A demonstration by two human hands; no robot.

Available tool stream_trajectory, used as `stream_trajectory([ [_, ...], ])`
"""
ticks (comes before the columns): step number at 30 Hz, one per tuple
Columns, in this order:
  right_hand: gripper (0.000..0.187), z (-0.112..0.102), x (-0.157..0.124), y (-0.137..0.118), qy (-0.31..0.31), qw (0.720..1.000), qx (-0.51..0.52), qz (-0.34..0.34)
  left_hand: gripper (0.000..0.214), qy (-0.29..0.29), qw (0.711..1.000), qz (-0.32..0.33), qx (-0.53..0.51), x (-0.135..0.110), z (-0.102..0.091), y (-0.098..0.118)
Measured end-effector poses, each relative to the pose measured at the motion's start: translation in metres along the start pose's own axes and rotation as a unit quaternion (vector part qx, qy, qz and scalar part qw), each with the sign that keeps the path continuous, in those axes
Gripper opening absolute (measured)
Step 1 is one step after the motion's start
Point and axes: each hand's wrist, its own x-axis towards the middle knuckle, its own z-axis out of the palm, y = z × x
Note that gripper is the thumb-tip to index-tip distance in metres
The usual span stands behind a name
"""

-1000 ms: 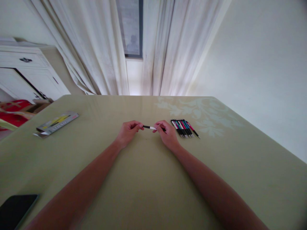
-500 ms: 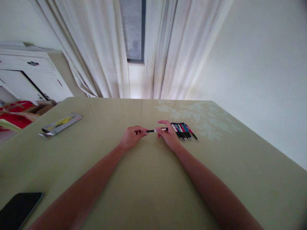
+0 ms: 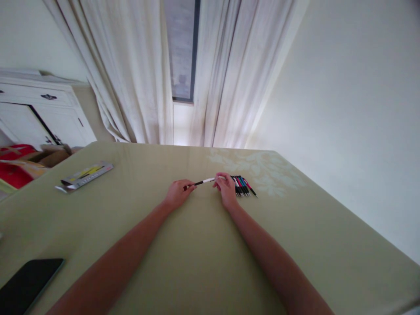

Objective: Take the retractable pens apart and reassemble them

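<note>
Both of my hands hold one black and white pen (image 3: 204, 181) above the green tablecloth (image 3: 203, 258). My left hand (image 3: 177, 195) pinches its black tip end, fingers closed. My right hand (image 3: 225, 190) grips the white barrel end, fingers closed round it. Just right of my right hand lies a row of several pens (image 3: 242, 185) in black, teal and pink, side by side on the cloth, partly hidden by that hand.
A flat grey and yellow package (image 3: 84, 174) lies at the table's far left. A dark phone (image 3: 28, 283) rests near the front left edge. A white cabinet (image 3: 39, 114) and red items (image 3: 13, 168) stand beyond the left edge; curtains hang behind.
The view has tilted and the hands sit further out on the table. The pen between them is now angled up to the right, with the left hand's grip shifted to its tip.
</note>
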Motion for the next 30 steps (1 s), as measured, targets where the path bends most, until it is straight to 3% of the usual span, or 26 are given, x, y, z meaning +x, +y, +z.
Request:
stream_trajectory([
  [4,0.040,-0.001,0.001,0.000,-0.057,0.994,-0.088,-0.002,0.033,-0.028,0.999,0.017,0.018,0.001,-0.002,-0.002],
  [9,0.043,0.000,0.001,-0.003,-0.099,0.992,-0.078,0.017,0.035,-0.057,0.997,0.042,0.029,0.001,0.000,0.000],
  [12,0.044,0.002,0.000,0.000,-0.084,0.993,-0.082,0.007,0.029,-0.070,0.996,0.048,0.027,0.002,0.005,0.001],
  [15,0.054,-0.001,0.002,0.000,-0.036,0.993,-0.116,0.002,0.048,-0.057,0.998,0.025,0.020,0.003,0.010,-0.001],
  [18,0.062,-0.020,0.011,-0.009,0.031,0.982,-0.185,0.003,0.056,-0.040,0.999,-0.003,0.006,0.005,0.014,-0.003],
  [19,0.061,-0.030,0.015,-0.014,0.054,0.971,-0.233,0.006,0.053,-0.038,0.999,-0.007,0.004,0.005,0.014,-0.003],
  [20,0.061,-0.042,0.020,-0.019,0.074,0.924,-0.375,0.025,0.051,-0.036,0.999,-0.008,0.004,0.005,0.015,-0.003],
  [23,0.039,-0.074,0.033,-0.029,0.078,0.873,-0.475,0.072,0.046,-0.032,0.999,-0.010,0.006,0.005,0.015,-0.001],
  [26,0.025,-0.091,0.035,-0.025,0.052,0.840,-0.527,0.117,0.046,-0.029,1.000,-0.012,0.005,0.005,0.015,0.001],
  [30,0.030,-0.089,0.027,-0.015,0.043,0.817,-0.564,0.110,0.045,-0.023,1.000,-0.017,0.008,0.005,0.015,0.002],
])
